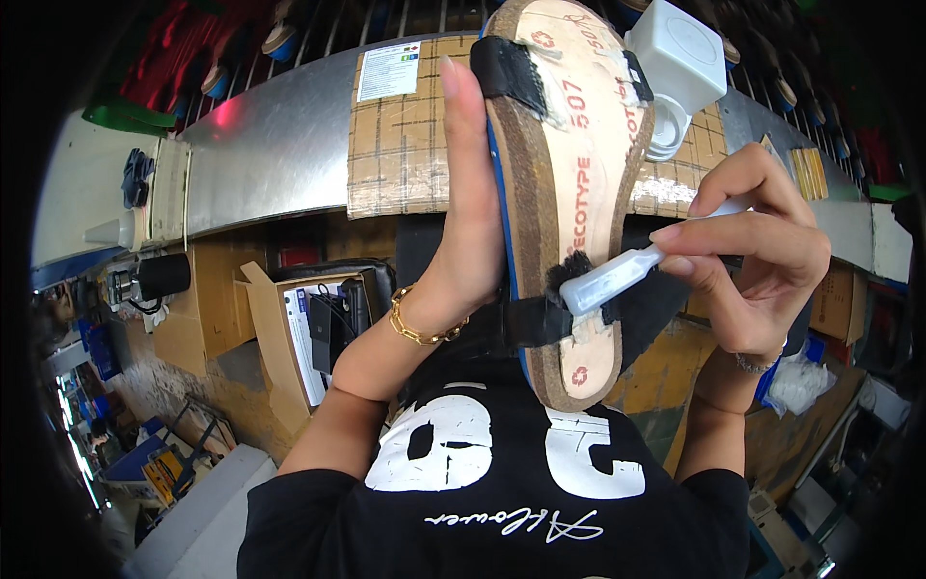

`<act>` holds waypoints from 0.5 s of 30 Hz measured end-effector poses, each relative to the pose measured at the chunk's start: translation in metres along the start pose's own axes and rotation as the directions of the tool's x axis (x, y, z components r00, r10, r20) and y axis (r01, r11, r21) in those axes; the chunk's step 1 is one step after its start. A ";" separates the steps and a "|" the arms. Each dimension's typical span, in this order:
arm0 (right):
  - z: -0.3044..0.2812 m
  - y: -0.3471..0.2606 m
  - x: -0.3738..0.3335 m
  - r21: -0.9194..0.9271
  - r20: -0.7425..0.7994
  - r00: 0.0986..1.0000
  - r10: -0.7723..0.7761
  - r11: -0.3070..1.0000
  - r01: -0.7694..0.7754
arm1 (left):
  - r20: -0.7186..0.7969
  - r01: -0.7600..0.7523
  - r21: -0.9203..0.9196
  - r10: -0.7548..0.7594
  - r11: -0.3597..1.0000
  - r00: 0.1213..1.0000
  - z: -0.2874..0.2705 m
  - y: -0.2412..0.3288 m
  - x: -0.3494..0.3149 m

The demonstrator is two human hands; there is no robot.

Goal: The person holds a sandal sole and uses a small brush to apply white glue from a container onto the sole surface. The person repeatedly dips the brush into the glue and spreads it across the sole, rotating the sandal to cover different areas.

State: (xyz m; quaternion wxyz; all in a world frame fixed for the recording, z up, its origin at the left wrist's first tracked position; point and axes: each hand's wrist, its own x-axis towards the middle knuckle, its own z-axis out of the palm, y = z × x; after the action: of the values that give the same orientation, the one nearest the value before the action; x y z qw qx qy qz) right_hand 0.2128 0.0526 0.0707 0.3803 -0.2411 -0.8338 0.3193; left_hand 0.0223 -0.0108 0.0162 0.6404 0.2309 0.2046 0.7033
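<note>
Upright before my chest is a sandal footbed (pixel 603 183), its tan, printed underside toward me. Brown cork runs round its edge, with a blue line along the left side. Black straps (pixel 511 77) are folded onto the underside near both ends, with whitish residue around them. My left hand (pixel 470 183) grips the footbed from the left, thumb pointing up and the other fingers hidden behind it. In my right hand (pixel 762 241), the fingers pinch the white plastic handle of a small brush (pixel 612 280). Its black bristles touch or nearly touch the underside by the lower strap.
Behind the footbed, a white plastic bottle (pixel 680 58) stands on a cardboard sheet (pixel 415 145) atop a metal bench (pixel 270 145). Farther back, several sandals hang or lie on a rack (pixel 371 14). Below left is an open carton (pixel 289 338) holding dark items.
</note>
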 end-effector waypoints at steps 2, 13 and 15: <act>0.001 0.001 0.000 -0.033 -0.019 0.999 -0.047 0.998 0.047 | -0.010 -0.013 -0.048 0.012 0.999 1.000 -0.002 0.000 0.001; -0.001 0.004 0.000 -0.122 0.039 0.989 -0.142 0.982 0.146 | -0.219 -0.020 0.230 0.071 0.973 0.973 0.006 -0.002 0.002; -0.003 0.005 0.000 -0.065 0.070 0.990 -0.124 0.990 0.129 | -0.230 -0.007 0.272 0.073 0.962 0.970 0.008 -0.001 0.002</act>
State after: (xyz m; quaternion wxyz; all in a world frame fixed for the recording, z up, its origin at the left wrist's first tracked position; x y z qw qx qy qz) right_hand 0.2157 0.0570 0.0685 0.3634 -0.1901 -0.8701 0.2735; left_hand 0.0280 -0.0090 0.0221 0.5595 0.2341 0.3689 0.7044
